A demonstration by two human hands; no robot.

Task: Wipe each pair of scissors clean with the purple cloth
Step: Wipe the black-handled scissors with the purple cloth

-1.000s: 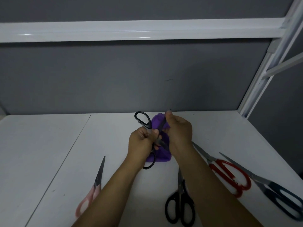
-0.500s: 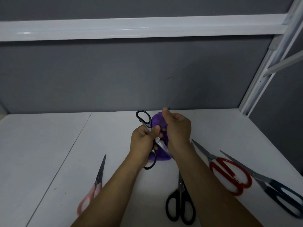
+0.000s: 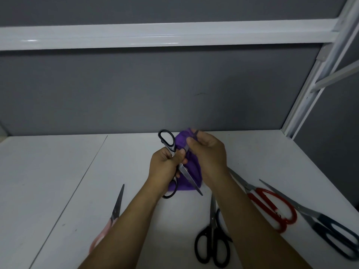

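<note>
Currently the left hand (image 3: 165, 167) is gripping black scissors (image 3: 187, 174) while the right hand (image 3: 210, 154) is pinching purple cloth (image 3: 194, 170) round one blade; four other pairs (image 3: 213, 220) are likely waiting.

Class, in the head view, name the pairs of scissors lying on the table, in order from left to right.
pink-handled scissors → black-handled scissors → red-handled scissors → dark blue-handled scissors. Left out: the held scissors, gripped by the left hand, with the purple cloth in the right hand.

Five pairs of scissors (image 3: 186, 174) (image 3: 117, 206) (image 3: 213, 220) (image 3: 258, 199) (image 3: 322, 223), one purple cloth (image 3: 194, 167), two hands (image 3: 165, 166) (image 3: 209, 154).
</note>
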